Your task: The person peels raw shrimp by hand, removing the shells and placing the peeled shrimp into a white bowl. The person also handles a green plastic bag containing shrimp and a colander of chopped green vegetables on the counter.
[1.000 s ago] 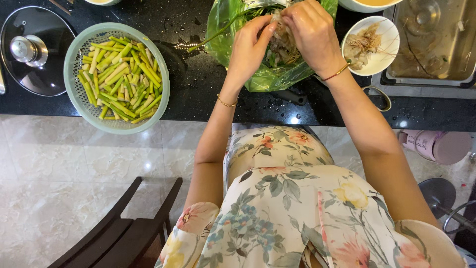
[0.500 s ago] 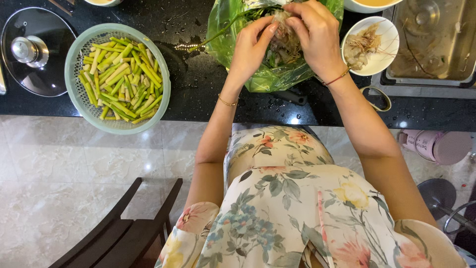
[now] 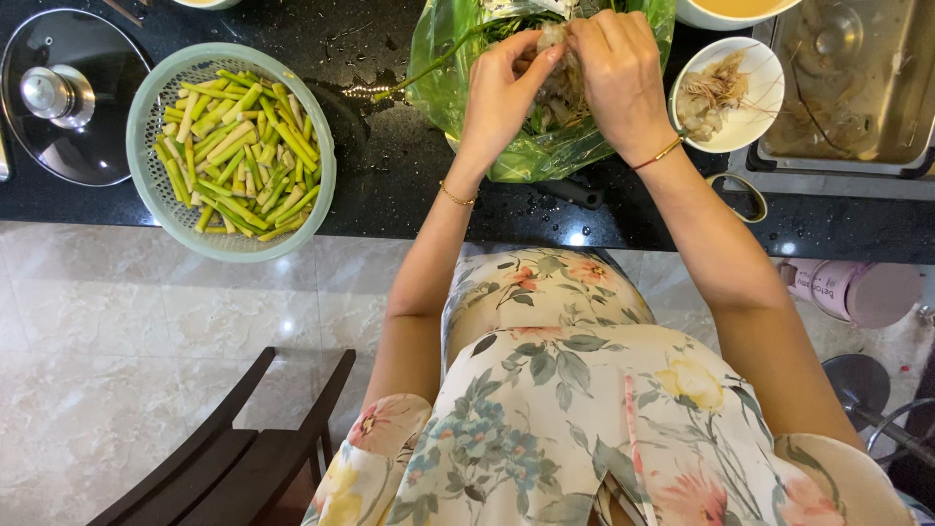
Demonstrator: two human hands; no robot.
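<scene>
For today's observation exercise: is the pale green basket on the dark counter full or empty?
Fairly full. The pale green basket holds a heap of cut green stalks that covers most of its floor, heaped toward its right side.

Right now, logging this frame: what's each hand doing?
Left hand: closed, pinching a shrimp over the green plastic bag.
Right hand: closed on the same shrimp.

Pale, limp item (image 3: 557,78) pinched between the left hand (image 3: 502,93) and right hand (image 3: 618,83): largely covered by the fingers, kind indeterminable. Crumpled green plastic bag (image 3: 531,151): top cropped by the upper edge, contents mostly screened. Steel sink basin (image 3: 857,88) and round glass pot lid (image 3: 68,97): cut by the frame edges.
</scene>
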